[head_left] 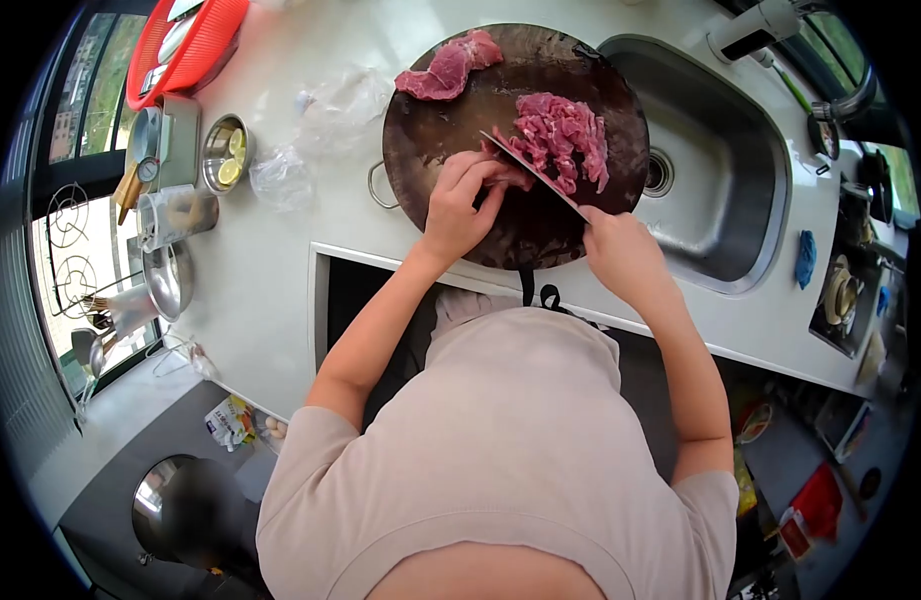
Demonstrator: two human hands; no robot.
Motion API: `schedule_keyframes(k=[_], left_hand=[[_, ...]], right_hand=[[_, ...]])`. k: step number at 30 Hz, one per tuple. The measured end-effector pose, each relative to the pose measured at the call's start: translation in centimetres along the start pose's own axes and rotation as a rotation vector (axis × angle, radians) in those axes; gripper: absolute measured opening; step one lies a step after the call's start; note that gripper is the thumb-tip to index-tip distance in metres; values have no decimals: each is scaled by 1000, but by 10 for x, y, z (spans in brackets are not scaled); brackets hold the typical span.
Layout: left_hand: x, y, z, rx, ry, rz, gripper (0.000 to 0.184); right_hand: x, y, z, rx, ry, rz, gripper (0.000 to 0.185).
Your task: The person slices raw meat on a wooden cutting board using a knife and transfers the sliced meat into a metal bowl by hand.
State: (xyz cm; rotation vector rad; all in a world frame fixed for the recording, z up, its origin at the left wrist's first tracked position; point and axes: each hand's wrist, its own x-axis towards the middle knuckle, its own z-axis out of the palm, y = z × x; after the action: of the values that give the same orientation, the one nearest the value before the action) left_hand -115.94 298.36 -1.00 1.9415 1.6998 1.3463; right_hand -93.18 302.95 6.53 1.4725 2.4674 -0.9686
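A round dark cutting board (430, 135) lies on the counter, partly over the sink's left side. My right hand (620, 250) is wrapped round the handle of a knife (536, 175), whose blade slants up and to the left across the board. Just left of the blade, my left hand (460, 205) presses a small piece of raw meat (510, 178) with bent fingers. Sliced meat (560, 140) is heaped on the blade's other side. One larger slab of meat (450, 66) rests near the board's far left edge.
A steel sink (715, 225) with a drain is on the right, below a tap (848, 105). To the left are crumpled plastic bags (280, 178), a steel bowl with lemon slices (223, 150) and a red basket (195, 50). A blue cloth (805, 260) lies right of the sink.
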Motion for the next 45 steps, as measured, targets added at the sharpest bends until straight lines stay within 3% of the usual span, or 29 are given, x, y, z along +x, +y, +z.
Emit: schedule_keyframes(k=[3,5,9,12,23,31,39,45], left_hand=[[-4,0,-2,-20,-10,20,25],[-5,1,-4,5,-4,29,26],[-4,1,-2,29,-19,26,24],[-7,0,-1,39,-36,50,23],[-4,-2,0,-63,-79,-105,24],[2,-2,1,-39,-30,-56,26],[1,-2,-1,-28,-75,-60,25],[-2,-2,-10,-30,-62,-54,22]], right_hand=[[-11,31,-3,155,-5,-35,22],[-13,31,-9,191,-9,43,25],[-25,2,6,136,150,-40,28],[-34,-6,3,-24,91,-73,30],[39,-40,11,-11,20,-113,19],[-14,-11,4,-97,-103,8,26],[64,-58,15,-34,67,-125,15],[16,-13,3,-23,-20,7,21]])
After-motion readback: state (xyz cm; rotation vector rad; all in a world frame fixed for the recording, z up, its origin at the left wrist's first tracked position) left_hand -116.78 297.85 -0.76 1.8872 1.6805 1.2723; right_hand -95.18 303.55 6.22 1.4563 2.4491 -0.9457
